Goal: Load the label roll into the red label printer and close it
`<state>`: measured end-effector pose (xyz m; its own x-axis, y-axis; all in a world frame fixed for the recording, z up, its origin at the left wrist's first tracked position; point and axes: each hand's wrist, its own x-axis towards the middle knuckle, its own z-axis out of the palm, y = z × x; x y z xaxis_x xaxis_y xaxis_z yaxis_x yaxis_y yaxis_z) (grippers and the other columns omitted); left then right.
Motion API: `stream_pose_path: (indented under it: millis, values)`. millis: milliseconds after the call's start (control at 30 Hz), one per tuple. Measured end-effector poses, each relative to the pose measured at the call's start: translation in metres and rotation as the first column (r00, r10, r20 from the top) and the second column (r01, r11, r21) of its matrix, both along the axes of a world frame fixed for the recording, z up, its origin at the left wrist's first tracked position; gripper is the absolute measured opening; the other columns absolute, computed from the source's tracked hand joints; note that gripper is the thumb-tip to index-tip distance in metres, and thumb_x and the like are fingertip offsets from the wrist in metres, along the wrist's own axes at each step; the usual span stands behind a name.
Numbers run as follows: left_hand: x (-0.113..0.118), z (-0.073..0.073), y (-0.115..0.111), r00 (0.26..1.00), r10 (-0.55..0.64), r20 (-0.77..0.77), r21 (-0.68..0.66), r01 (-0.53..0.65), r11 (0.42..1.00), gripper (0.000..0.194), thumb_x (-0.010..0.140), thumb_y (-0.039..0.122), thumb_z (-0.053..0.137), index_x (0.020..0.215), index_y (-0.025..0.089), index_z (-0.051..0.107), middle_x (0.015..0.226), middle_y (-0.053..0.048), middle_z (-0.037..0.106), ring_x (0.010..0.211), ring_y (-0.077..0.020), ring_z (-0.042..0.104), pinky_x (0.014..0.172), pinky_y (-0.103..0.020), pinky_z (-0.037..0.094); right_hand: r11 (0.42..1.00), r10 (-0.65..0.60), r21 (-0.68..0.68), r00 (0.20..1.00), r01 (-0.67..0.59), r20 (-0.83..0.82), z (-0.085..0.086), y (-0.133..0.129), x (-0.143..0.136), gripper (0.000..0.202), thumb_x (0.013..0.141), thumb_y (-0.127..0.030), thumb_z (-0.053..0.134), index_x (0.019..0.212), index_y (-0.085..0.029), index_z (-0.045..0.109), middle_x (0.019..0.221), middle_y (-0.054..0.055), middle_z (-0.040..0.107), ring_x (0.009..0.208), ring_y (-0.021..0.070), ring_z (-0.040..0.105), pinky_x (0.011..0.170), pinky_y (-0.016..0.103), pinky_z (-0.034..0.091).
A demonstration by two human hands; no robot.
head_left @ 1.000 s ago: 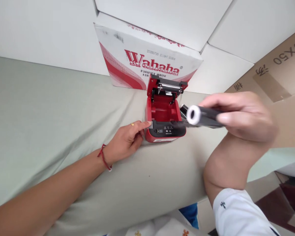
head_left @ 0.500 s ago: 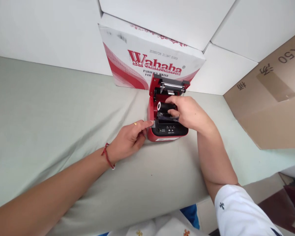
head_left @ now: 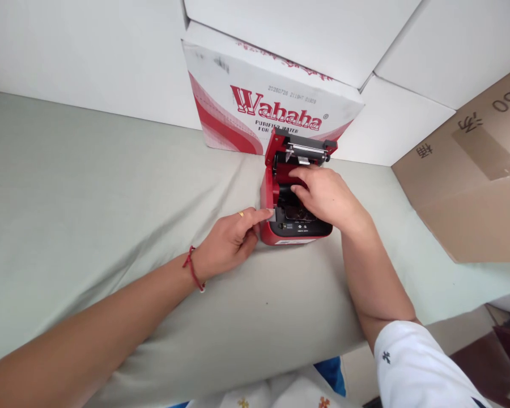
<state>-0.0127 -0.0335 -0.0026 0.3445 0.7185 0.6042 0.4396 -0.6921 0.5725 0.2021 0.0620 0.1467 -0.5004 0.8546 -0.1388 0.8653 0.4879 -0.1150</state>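
1. Between the two hands, on pale green cloth [head_left: 110, 164]: a red label printer [head_left: 265, 192], by the look of it, with lid [head_left: 310, 140] raised at the far side and roll bay open.
2. Under and just beside the fingertips of the right hand [head_left: 329, 195], inside the bay: a black roll [head_left: 285, 190], partly covered. With forefinger and thumb slightly apart, reaches down to the roll; impossible to tell from here whether pinched or merely touched, the other fingers being hidden.
3. At the printer's near left corner, left hand [head_left: 229, 241]: forefinger stretched out onto a small grey piece [head_left: 273, 215], other fingers curled by the side wall. Cannot tell whether gripping the wall or just leaning there; probably steadying.
4. Below the right thumb, along the near edge of the bay: dark glossy film [head_left: 300, 213], next to the control panel [head_left: 289, 229].
5. Beyond both hands, behind the lid: a Wahaha purified water carton [head_left: 221, 85]. Off to the right of the right hand: a brown cardboard box [head_left: 484, 187].
6. At the right hand, seemingly mid-placement of the roll, settling low between the bay walls. Calls for level fingertip pressure, a steady left hand, and care not to crease the film or knock the lid.
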Motion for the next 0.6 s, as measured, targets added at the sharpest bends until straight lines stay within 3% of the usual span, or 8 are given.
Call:
stream_pose_path:
  millis: [133,267,333,433,500,600]
  values:
    - [0.001,0.002,0.0,0.999,0.025,-0.038,0.054,-0.023,0.998,0.059,0.1,0.0,0.047,0.153,0.026,0.047,0.09,0.005,0.061,0.068,-0.0108,0.059,0.067,-0.022,0.051,0.986,0.143,-0.061,0.98,-0.152,-0.138,0.025,-0.011,0.024,0.036,0.109,-0.025,0.054,0.131,-0.023,0.082,0.132,0.006,0.083,0.117,0.0262,0.077,0.104,0.037,0.055]
    - [0.005,0.006,-0.004,0.991,0.128,-0.044,0.126,-0.122,0.985,0.066,0.097,-0.003,0.048,0.155,0.028,0.049,0.106,-0.002,0.065,0.081,-0.0132,0.065,0.069,-0.024,0.054,0.923,0.354,-0.13,0.932,-0.361,-0.078,0.04,-0.028,0.045,0.031,0.106,-0.025,0.058,0.123,-0.024,0.084,0.133,0.007,0.083,0.12,0.0276,0.077,0.11,0.042,0.057]
    - [0.009,0.008,-0.009,0.979,0.202,-0.018,0.178,-0.196,0.964,0.07,0.095,-0.003,0.051,0.157,0.03,0.051,0.123,-0.008,0.067,0.1,-0.0177,0.071,0.079,-0.029,0.06,0.909,0.398,-0.129,0.917,-0.397,-0.022,0.042,-0.037,0.049,0.031,0.105,-0.023,0.059,0.122,-0.025,0.085,0.134,0.007,0.084,0.124,0.0291,0.076,0.109,0.044,0.058]
    - [0.016,0.013,-0.017,0.963,0.268,-0.009,0.288,-0.254,0.923,0.076,0.095,0.0,0.056,0.163,0.033,0.049,0.14,-0.012,0.069,0.131,-0.027,0.07,0.104,-0.043,0.064,0.926,0.373,-0.096,0.925,-0.366,0.072,0.043,-0.051,0.051,0.033,0.106,-0.024,0.055,0.122,-0.025,0.085,0.132,0.009,0.084,0.118,0.0303,0.08,0.094,0.043,0.064]
    - [0.021,0.016,-0.021,0.967,0.252,-0.032,0.338,-0.227,0.913,0.078,0.098,0.003,0.056,0.169,0.034,0.044,0.149,-0.012,0.071,0.147,-0.029,0.065,0.12,-0.049,0.057,0.927,0.371,-0.099,0.921,-0.361,0.116,0.042,-0.059,0.051,0.032,0.105,-0.024,0.056,0.117,-0.026,0.086,0.126,0.009,0.086,0.111,0.0306,0.082,0.085,0.042,0.065]
    - [0.028,0.018,-0.024,0.974,0.196,-0.113,0.356,-0.144,0.923,0.08,0.101,0.004,0.053,0.176,0.026,0.034,0.16,-0.011,0.07,0.16,-0.025,0.057,0.136,-0.049,0.041,0.926,0.373,-0.117,0.919,-0.36,0.125,0.04,-0.067,0.05,0.029,0.103,-0.024,0.059,0.107,-0.031,0.087,0.112,0.008,0.088,0.106,0.0302,0.083,0.079,0.039,0.064]
